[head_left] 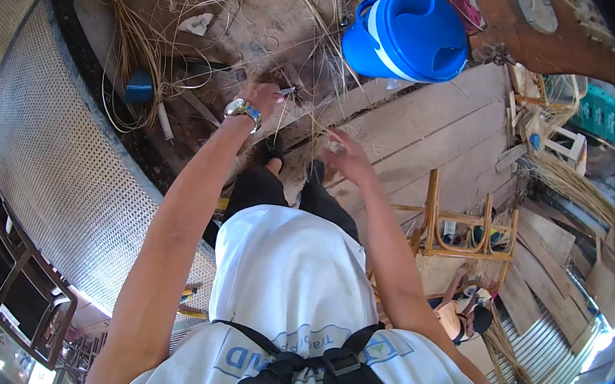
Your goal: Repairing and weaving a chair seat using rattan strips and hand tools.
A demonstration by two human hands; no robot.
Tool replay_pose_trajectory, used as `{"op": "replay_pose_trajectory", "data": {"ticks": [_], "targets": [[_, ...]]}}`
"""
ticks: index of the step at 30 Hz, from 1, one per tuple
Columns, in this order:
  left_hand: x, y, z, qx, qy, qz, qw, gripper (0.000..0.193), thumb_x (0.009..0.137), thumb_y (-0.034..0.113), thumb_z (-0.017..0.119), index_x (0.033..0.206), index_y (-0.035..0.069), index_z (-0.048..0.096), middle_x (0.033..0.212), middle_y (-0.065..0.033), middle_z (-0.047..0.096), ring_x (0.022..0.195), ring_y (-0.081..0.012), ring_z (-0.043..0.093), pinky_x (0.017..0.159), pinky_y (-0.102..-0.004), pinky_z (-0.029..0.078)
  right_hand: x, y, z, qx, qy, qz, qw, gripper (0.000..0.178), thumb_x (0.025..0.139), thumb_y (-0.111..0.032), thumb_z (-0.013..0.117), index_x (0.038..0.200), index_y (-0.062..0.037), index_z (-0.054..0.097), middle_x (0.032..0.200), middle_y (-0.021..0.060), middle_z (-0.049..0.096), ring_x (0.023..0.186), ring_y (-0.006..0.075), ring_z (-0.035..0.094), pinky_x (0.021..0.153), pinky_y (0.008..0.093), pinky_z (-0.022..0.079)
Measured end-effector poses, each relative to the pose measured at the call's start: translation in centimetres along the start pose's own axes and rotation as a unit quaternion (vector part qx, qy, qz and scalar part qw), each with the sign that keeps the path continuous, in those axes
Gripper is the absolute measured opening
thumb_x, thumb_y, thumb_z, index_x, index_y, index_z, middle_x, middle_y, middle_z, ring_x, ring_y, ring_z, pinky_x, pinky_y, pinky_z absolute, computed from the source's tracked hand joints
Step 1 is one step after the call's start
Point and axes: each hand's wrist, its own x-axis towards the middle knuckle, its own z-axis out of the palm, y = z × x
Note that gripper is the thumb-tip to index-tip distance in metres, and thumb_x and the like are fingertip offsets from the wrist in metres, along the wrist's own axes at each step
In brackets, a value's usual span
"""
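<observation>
Two hands of mine are over the plank floor (439, 124), and I judge the work to be partway along: curled fibres (271, 39) litter the boards, while a long bundle of cane strands (130, 24) lies loose to my left, so plenty seems left to handle. I see no finished piece between my hands. My left hand (264, 98) is closed around a small grey tool (287, 90), perhaps a blade, which juts out to the right. My right hand (348, 158) hangs nearer my body, fingers half curled; blur hides whether they pinch anything, so I cannot tell. Thin cane strands (317, 126) cross the gap between my hands, below the tool and just beside my right fingertips. A blue drink cooler (419, 37) stands beyond my right hand; a woven cane sheet (70, 155) curves along my left.
</observation>
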Motion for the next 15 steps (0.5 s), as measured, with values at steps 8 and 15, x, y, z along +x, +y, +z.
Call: {"op": "replay_pose_trajectory", "data": {"ticks": [8, 15], "targets": [[-1.0, 1.1, -0.8, 0.008, 0.060, 0.068, 0.996, 0.023, 0.091, 0.028, 0.052, 0.095, 0.011, 0.065, 0.098, -0.0123, 0.067, 0.097, -0.0328, 0.063, 0.084, -0.0436, 0.050, -0.5, -1.4, -2.8, -0.174, -0.266, 0.122, 0.940, 0.087, 0.062, -0.028, 0.085, 0.137, -0.0088, 0.045, 0.129, 0.0164, 0.058, 0.113, 0.0304, 0.060, 0.085, 0.0419, 0.053], [-1.1, 0.9, -0.9, 0.037, 0.039, 0.037, 0.998, 0.022, 0.091, 0.026, 0.053, 0.102, 0.014, 0.068, 0.105, -0.0072, 0.067, 0.103, -0.0272, 0.062, 0.091, -0.0425, 0.047, -2.9, 0.6, -4.1, -0.266, 0.027, 0.066, 0.961, 0.062, 0.075, -0.031, 0.075, 0.127, -0.0063, 0.054, 0.119, 0.0172, 0.062, 0.109, 0.0337, 0.061, 0.086, 0.0429, 0.051]]}}
